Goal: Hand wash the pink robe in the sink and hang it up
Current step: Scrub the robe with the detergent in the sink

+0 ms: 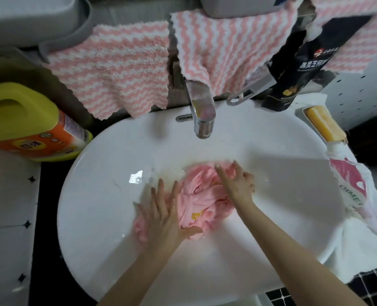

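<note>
While the wash is in its kneading step, the white sink (117, 151) takes up most of the view, set into a bench with things ranged round its rim. Behind it hang pink-and-white striped towels (117, 69), and at its left corner lies a yellow detergent jug (24, 120).

The robe (203, 206) sits bunched in a wet, crumpled heap at the bottom of the sink, a little toward the near side, with a small yellow patch showing among the folds. Both hands are on it. The left hand (167, 217) lies flat on the heap's left edge, fingers straight and spread, thumb out to the side, pressing down and gripping nothing. The right hand (238, 184) presses on the far right part of the heap, fingers splayed forward over the cloth, likewise holding nothing.

The tap (201, 111) stands over the far side, and no stream shows under it. The sink's floor gleams wet, though the picture is too soft to tell whether any depth of water or suds stands there. A yellow soap bar (324, 124) rests in a dish at the right rim.

I judge the task near its middle: the robe is soaked and being worked, not yet rinsed, wrung or hung. The next move likely calls for gathering the cloth between both hands, rubbing fold on fold, then turning it so the underside gets the same treatment.
</note>
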Action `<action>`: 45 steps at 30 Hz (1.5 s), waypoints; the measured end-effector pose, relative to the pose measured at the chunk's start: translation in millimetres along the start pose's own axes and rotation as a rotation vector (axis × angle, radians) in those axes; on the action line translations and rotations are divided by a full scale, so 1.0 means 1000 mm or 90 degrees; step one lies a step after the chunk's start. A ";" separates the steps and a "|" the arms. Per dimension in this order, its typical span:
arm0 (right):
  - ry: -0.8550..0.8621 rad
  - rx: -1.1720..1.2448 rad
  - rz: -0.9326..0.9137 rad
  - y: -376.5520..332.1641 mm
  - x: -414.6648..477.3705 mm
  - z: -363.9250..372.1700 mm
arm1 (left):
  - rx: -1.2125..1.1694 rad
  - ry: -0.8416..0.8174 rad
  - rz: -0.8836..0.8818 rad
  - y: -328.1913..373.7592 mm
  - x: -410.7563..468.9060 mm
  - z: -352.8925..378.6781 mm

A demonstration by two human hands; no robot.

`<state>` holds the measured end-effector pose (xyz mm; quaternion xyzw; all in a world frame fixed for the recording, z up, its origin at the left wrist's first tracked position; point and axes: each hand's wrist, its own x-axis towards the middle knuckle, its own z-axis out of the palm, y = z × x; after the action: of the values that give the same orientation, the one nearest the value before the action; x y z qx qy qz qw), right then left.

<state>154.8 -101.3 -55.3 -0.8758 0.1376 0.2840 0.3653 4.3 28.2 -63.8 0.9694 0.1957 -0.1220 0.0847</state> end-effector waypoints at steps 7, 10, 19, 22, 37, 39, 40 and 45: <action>-0.010 -0.207 -0.264 -0.012 0.000 0.043 | -0.216 0.021 0.041 0.013 -0.002 0.013; -0.016 -0.122 -0.427 0.001 -0.016 0.027 | -0.153 0.109 0.057 0.015 0.006 0.023; 0.111 -0.301 -0.696 0.020 0.003 0.075 | -0.176 0.187 0.000 0.008 0.017 0.043; 0.050 -0.292 -0.557 -0.004 0.020 0.076 | -0.129 0.198 0.013 0.008 0.012 0.048; 0.082 -0.277 -0.593 -0.013 0.022 0.086 | -0.151 0.170 0.001 0.007 0.014 0.052; 0.056 -0.214 -0.492 -0.020 0.012 0.072 | -0.175 0.128 -0.033 0.008 0.015 0.049; 0.058 -0.172 -0.473 -0.019 0.005 0.065 | -0.207 0.111 -0.054 0.008 0.015 0.047; 0.058 -0.275 -0.665 0.024 -0.033 0.060 | -0.268 0.130 -0.024 0.006 0.015 0.050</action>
<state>94.4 -73.7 -83.1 -0.8939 -0.3594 0.0495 0.2634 10.3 18.0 -114.7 0.9337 0.2426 0.0185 0.2626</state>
